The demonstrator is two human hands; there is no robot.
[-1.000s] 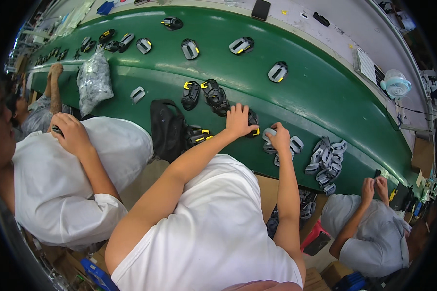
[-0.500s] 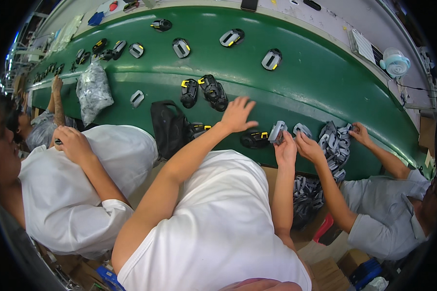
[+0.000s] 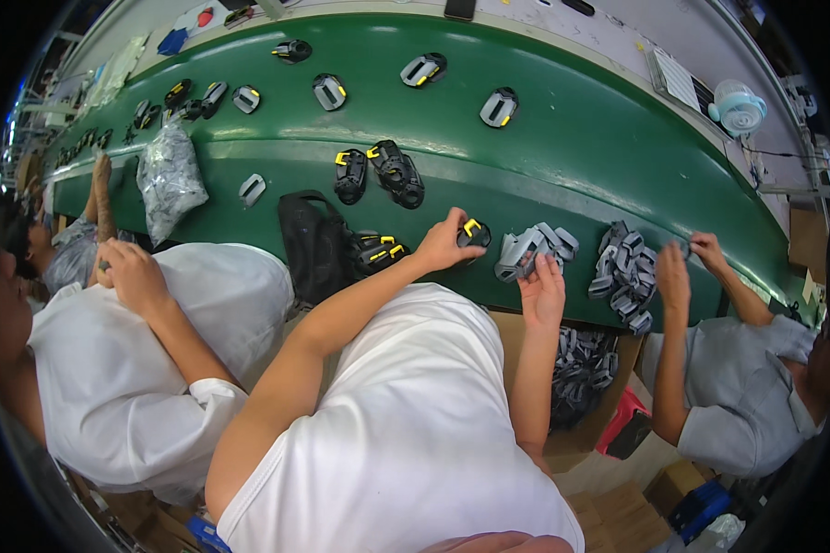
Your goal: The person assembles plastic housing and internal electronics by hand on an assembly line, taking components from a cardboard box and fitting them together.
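Note:
My left hand (image 3: 443,241) grips a black oval plastic housing (image 3: 471,238) with a yellow clip, just above the green bench. My right hand (image 3: 544,288) pinches a grey plastic frame (image 3: 518,255) with a long slot, a short way to the right. Beside that frame, further grey frames (image 3: 561,243) lie close together; where one ends and another begins is hard to see. Left of my left forearm, several black housings with yellow clips (image 3: 378,249) lie near a black bag (image 3: 312,241). Farther off rest two more black housings (image 3: 349,175) (image 3: 397,173).
Assembled grey-and-black units (image 3: 499,108) lie spaced along the green belt (image 3: 599,138). A heap of grey frames (image 3: 623,269) sits before a co-worker (image 3: 733,387) on the right; below is an open box of them (image 3: 581,364). Another person (image 3: 138,369) sits close at left, near a clear bag (image 3: 171,180).
My left hand has come down and taken hold of the black housing. My right hand still has a grey frame. The co-worker's hand has drawn back right, leaving grey frames beside mine.

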